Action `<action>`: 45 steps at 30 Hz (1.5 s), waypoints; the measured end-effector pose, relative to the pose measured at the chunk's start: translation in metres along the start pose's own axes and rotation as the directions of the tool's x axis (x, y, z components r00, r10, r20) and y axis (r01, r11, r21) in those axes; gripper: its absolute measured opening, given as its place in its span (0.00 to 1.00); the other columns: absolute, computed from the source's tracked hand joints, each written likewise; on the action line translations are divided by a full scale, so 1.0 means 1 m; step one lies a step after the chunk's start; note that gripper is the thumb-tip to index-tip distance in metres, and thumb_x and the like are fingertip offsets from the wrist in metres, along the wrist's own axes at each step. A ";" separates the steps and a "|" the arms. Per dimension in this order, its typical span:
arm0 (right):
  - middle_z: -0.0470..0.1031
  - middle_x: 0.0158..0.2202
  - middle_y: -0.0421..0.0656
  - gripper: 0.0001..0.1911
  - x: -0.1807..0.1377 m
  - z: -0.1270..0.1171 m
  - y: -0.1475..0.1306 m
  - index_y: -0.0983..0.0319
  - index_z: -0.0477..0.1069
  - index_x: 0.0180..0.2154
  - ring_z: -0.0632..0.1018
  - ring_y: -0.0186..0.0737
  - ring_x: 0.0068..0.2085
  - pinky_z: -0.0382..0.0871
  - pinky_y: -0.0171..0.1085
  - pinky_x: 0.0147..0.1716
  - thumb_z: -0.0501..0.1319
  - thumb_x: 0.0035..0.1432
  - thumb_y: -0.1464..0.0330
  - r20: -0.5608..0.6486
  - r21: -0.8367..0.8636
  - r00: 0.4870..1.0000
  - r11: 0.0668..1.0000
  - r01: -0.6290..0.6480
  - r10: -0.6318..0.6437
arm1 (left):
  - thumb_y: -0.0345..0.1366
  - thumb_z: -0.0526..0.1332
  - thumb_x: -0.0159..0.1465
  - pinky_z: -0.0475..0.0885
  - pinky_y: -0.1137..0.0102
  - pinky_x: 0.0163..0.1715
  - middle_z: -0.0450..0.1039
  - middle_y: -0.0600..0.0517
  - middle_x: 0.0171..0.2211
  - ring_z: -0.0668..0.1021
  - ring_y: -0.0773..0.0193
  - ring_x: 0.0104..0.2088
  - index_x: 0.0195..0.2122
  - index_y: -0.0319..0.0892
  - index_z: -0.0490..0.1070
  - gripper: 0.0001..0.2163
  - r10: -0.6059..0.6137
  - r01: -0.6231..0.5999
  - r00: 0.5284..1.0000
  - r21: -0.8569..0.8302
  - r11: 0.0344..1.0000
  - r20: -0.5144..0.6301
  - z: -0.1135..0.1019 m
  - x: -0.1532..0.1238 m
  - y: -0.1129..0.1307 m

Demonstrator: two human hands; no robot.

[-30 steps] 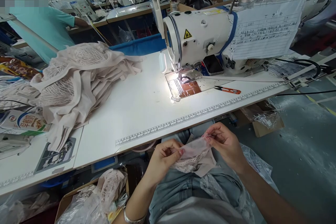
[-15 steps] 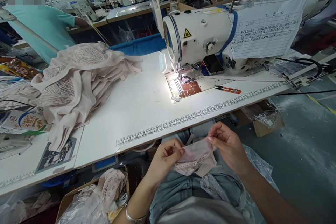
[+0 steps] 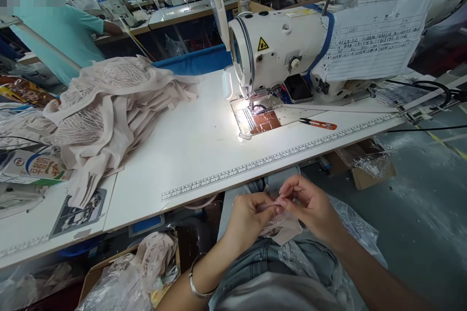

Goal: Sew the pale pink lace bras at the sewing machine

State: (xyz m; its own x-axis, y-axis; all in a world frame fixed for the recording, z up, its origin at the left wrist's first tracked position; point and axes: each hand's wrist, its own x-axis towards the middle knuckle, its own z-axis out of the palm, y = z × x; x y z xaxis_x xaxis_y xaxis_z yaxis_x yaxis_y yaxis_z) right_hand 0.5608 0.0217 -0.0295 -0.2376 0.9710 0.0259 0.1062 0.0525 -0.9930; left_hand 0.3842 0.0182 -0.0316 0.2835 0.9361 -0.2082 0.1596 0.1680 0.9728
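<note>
Over my lap, below the table's front edge, my left hand (image 3: 250, 216) and my right hand (image 3: 310, 204) meet with fingertips pinched together on a small pale pink lace fabric piece (image 3: 282, 227). The piece hangs bunched beneath the fingers. Both hands are closed on it. A silver bangle (image 3: 197, 284) circles my left wrist. The white sewing machine (image 3: 280, 48) stands on the table beyond, its lit needle area (image 3: 255, 114) well away from my hands.
A heap of beige lace garments (image 3: 109, 107) lies on the white table (image 3: 189, 146) at left. Orange thread snips (image 3: 319, 125) rest right of the needle plate. A cardboard box with bagged fabric (image 3: 134, 272) sits under the table. A person in a teal shirt (image 3: 62, 39) works behind.
My hands have come together: the fabric piece, held stretched between them before, is now gathered at touching fingertips. My left hand moved right and up.
</note>
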 end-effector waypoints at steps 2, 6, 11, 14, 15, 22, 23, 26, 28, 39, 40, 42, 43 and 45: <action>0.72 0.31 0.40 0.08 0.000 0.000 -0.001 0.58 0.71 0.35 0.75 0.36 0.32 0.71 0.33 0.30 0.65 0.61 0.61 0.000 0.024 1.000 1.000 -0.007 0.007 | 0.48 0.67 0.57 0.58 0.74 0.24 0.69 0.51 0.20 0.66 0.69 0.23 0.24 0.36 0.75 0.18 -0.008 0.008 1.000 -0.054 0.998 -0.004 0.002 0.001 -0.003; 0.71 0.31 0.40 0.08 0.003 -0.001 0.001 0.58 0.71 0.35 0.74 0.35 0.31 0.69 0.33 0.29 0.66 0.59 0.61 -0.020 0.056 0.999 0.998 -0.026 0.028 | 0.51 0.67 0.57 0.59 0.74 0.23 0.69 0.51 0.20 0.66 0.69 0.22 0.25 0.35 0.75 0.20 -0.006 0.009 0.999 -0.080 0.997 0.034 0.002 0.002 -0.005; 0.70 0.30 0.39 0.09 0.005 -0.001 0.004 0.58 0.71 0.35 0.73 0.35 0.31 0.69 0.33 0.28 0.67 0.57 0.61 -0.032 0.043 0.999 0.999 -0.023 0.024 | 0.51 0.65 0.59 0.59 0.75 0.23 0.68 0.52 0.21 0.65 0.70 0.23 0.26 0.35 0.74 0.20 0.002 0.006 0.995 -0.084 0.996 0.095 0.001 0.003 -0.001; 0.70 0.30 0.40 0.10 0.005 -0.001 0.004 0.58 0.71 0.35 0.73 0.36 0.31 0.69 0.34 0.28 0.67 0.57 0.60 -0.042 0.042 0.999 0.999 -0.025 0.026 | 0.50 0.65 0.59 0.57 0.75 0.23 0.66 0.53 0.21 0.63 0.70 0.23 0.26 0.35 0.75 0.19 0.021 -0.015 0.996 -0.070 0.997 0.089 0.001 0.004 0.000; 0.71 0.30 0.40 0.11 0.006 0.000 0.003 0.58 0.71 0.34 0.74 0.36 0.31 0.70 0.34 0.28 0.68 0.57 0.60 -0.043 0.043 0.999 0.999 -0.026 0.028 | 0.50 0.66 0.58 0.55 0.75 0.22 0.64 0.54 0.21 0.62 0.71 0.23 0.26 0.35 0.75 0.19 0.014 -0.011 0.997 -0.052 0.999 0.074 0.001 0.004 0.000; 0.74 0.33 0.41 0.15 0.005 -0.003 0.010 0.57 0.71 0.38 0.76 0.39 0.35 0.73 0.37 0.36 0.66 0.60 0.53 -0.020 0.112 1.000 0.994 -0.008 0.010 | 0.53 0.68 0.55 0.56 0.74 0.22 0.68 0.52 0.19 0.62 0.70 0.22 0.26 0.34 0.79 0.21 -0.048 0.048 0.999 -0.115 0.992 0.001 0.003 0.006 -0.006; 0.75 0.35 0.42 0.16 0.005 -0.005 0.013 0.56 0.71 0.40 0.77 0.41 0.37 0.73 0.39 0.39 0.64 0.62 0.51 -0.014 0.148 1.000 0.989 0.017 -0.015 | 0.53 0.69 0.55 0.57 0.74 0.21 0.69 0.51 0.19 0.63 0.70 0.21 0.26 0.34 0.79 0.22 -0.051 0.050 0.999 -0.144 0.988 -0.001 0.003 0.006 -0.006; 0.75 0.40 0.45 0.22 0.001 -0.011 0.023 0.55 0.73 0.44 0.77 0.44 0.42 0.73 0.42 0.45 0.56 0.66 0.46 0.037 0.171 0.996 0.982 0.074 -0.082 | 0.55 0.70 0.53 0.59 0.74 0.21 0.71 0.50 0.20 0.66 0.70 0.21 0.26 0.36 0.79 0.22 -0.052 0.046 0.999 -0.221 0.974 -0.018 0.000 0.007 -0.006; 0.73 0.40 0.46 0.20 -0.003 -0.014 0.028 0.56 0.73 0.43 0.76 0.45 0.43 0.72 0.42 0.44 0.55 0.67 0.48 0.078 0.091 0.993 0.993 0.076 -0.083 | 0.54 0.71 0.52 0.61 0.74 0.21 0.72 0.50 0.20 0.67 0.69 0.21 0.25 0.36 0.79 0.22 -0.039 0.027 0.998 -0.229 0.973 -0.045 -0.001 0.007 -0.006; 0.71 0.34 0.42 0.04 -0.005 -0.006 0.022 0.55 0.72 0.34 0.75 0.41 0.36 0.70 0.38 0.34 0.64 0.63 0.67 -0.030 -0.141 0.952 0.945 0.297 -0.304 | 0.53 0.70 0.55 0.63 0.74 0.21 0.75 0.50 0.21 0.71 0.67 0.22 0.25 0.38 0.80 0.20 0.003 -0.015 0.998 -0.186 0.982 -0.063 -0.001 0.007 -0.007; 0.72 0.35 0.43 0.04 -0.005 -0.006 0.021 0.55 0.72 0.34 0.76 0.41 0.38 0.71 0.38 0.35 0.65 0.63 0.67 -0.039 -0.114 0.957 0.953 0.280 -0.286 | 0.53 0.70 0.55 0.64 0.74 0.22 0.76 0.49 0.22 0.72 0.66 0.23 0.26 0.38 0.81 0.19 0.007 -0.019 0.998 -0.189 0.982 -0.064 -0.001 0.007 -0.006; 0.75 0.36 0.43 0.05 -0.004 -0.004 0.019 0.56 0.73 0.33 0.77 0.41 0.39 0.72 0.38 0.37 0.66 0.63 0.66 -0.062 -0.029 0.974 0.976 0.216 -0.217 | 0.53 0.70 0.55 0.66 0.74 0.24 0.77 0.48 0.24 0.73 0.65 0.24 0.26 0.37 0.81 0.20 0.012 -0.025 0.998 -0.210 0.977 -0.065 -0.001 0.007 -0.006; 0.75 0.36 0.43 0.06 -0.004 -0.003 0.018 0.56 0.73 0.32 0.78 0.40 0.38 0.73 0.37 0.37 0.66 0.62 0.65 -0.071 0.018 0.982 0.984 0.175 -0.173 | 0.53 0.71 0.54 0.67 0.74 0.25 0.78 0.47 0.24 0.74 0.65 0.25 0.26 0.37 0.81 0.20 0.011 -0.025 0.998 -0.223 0.975 -0.066 -0.001 0.007 -0.005; 0.76 0.33 0.42 0.08 -0.003 -0.002 0.018 0.57 0.73 0.31 0.78 0.39 0.36 0.74 0.37 0.36 0.68 0.61 0.62 -0.088 0.099 0.991 0.989 0.107 -0.098 | 0.52 0.72 0.53 0.67 0.74 0.24 0.77 0.47 0.24 0.73 0.66 0.25 0.27 0.36 0.81 0.20 0.001 -0.018 0.998 -0.242 0.970 -0.070 -0.001 0.007 -0.005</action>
State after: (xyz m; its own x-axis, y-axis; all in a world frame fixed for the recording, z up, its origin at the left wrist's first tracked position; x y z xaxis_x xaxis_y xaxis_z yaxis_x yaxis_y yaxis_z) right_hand 0.5651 0.0201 -0.0468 -0.1613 0.9778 0.1334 -0.0162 0.1326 -0.9910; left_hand 0.3843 0.0246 -0.0380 0.2167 0.9557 -0.1995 -0.0794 0.2209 0.9721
